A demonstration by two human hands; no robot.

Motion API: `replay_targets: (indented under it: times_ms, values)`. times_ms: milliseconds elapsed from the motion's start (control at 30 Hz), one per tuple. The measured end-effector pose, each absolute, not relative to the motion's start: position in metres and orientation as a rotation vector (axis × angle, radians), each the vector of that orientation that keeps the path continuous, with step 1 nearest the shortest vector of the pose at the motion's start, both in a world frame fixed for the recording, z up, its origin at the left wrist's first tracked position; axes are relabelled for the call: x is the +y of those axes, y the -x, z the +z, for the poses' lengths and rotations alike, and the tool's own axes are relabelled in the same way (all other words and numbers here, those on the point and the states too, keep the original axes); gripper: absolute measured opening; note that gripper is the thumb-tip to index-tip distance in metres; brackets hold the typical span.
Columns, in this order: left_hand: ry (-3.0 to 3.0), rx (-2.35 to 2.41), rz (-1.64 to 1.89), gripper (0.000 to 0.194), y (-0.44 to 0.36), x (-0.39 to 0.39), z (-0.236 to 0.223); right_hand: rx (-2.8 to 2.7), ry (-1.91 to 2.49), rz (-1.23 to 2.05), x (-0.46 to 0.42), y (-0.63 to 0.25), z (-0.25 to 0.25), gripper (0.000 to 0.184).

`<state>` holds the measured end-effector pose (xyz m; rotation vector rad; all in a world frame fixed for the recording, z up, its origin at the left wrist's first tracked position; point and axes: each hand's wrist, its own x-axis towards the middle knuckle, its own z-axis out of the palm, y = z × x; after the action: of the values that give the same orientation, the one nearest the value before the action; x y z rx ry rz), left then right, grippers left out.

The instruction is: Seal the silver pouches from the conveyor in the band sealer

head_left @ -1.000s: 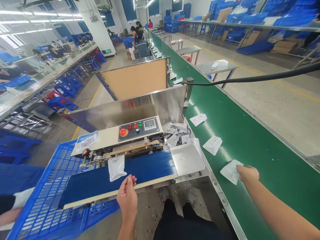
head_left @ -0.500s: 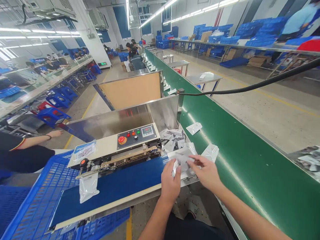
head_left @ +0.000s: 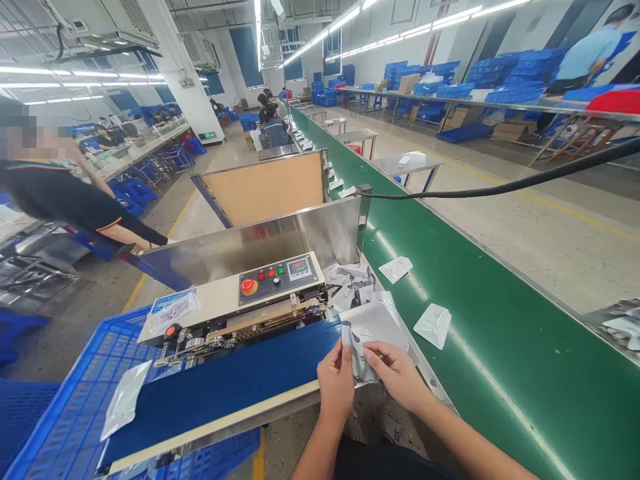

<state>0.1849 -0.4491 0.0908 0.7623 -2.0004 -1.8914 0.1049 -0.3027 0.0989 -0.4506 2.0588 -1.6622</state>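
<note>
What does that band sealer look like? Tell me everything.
The band sealer has a cream body topped by a dark control panel with a red stop button and digital display. A blue belt runs along its front to a steel plate. A stainless guard rises behind. One clear bag lies on top, another on the belt.

Our two bare hands pinch close together, low in front of us.

Our left hand point(head_left: 336, 387) stands upright with its thumb point(head_left: 346, 347) raised and pressed to the fingers. Our right hand point(head_left: 395, 377) reaches in from the side just beside it, fingers point(head_left: 380, 357) extended and gripping. Our left forearm point(head_left: 316, 453) rises from the bottom edge, and our right forearm point(head_left: 465, 443) slants in from the lower right.
</note>
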Motion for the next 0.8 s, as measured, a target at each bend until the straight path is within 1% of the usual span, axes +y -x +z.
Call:
replay_targets:
  times_ms: [100, 267, 333, 433, 500, 667, 800]
  values:
    - [-0.765, -2.014, -1.798, 0.067, -0.187, -0.453, 0.091, 2.110, 0.433, -1.659, -0.312, -0.103, 0.096, 0.049]
    - [-0.723, -2.023, -1.676, 0.053, -0.177, -0.463, 0.087, 2.142, 0.303, -1.678, -0.324, -0.088, 0.089, 0.045]
    - [-0.877, -1.912, -1.794, 0.054, -0.162, -0.470, 0.081, 2.118, 0.154, -1.693, -0.329, -0.075, 0.084, 0.041]
    - [-1.164, -1.513, -2.189, 0.054, -0.133, -0.484, 0.069, 2.077, -0.082, -1.698, -0.341, -0.050, 0.075, 0.031]
    - [-1.237, -1.323, -2.325, 0.051, -0.117, -0.493, 0.061, 2.032, -0.153, -1.700, -0.352, -0.034, 0.068, 0.025]
    - [-1.279, -1.234, -2.301, 0.045, -0.112, -0.516, 0.050, 1.932, -0.155, -1.647, -0.382, -0.018, 0.060, 0.019]
    - [-1.282, -1.232, -2.224, 0.050, -0.135, -0.537, 0.045, 1.870, -0.113, -1.611, -0.412, -0.029, 0.057, 0.022]
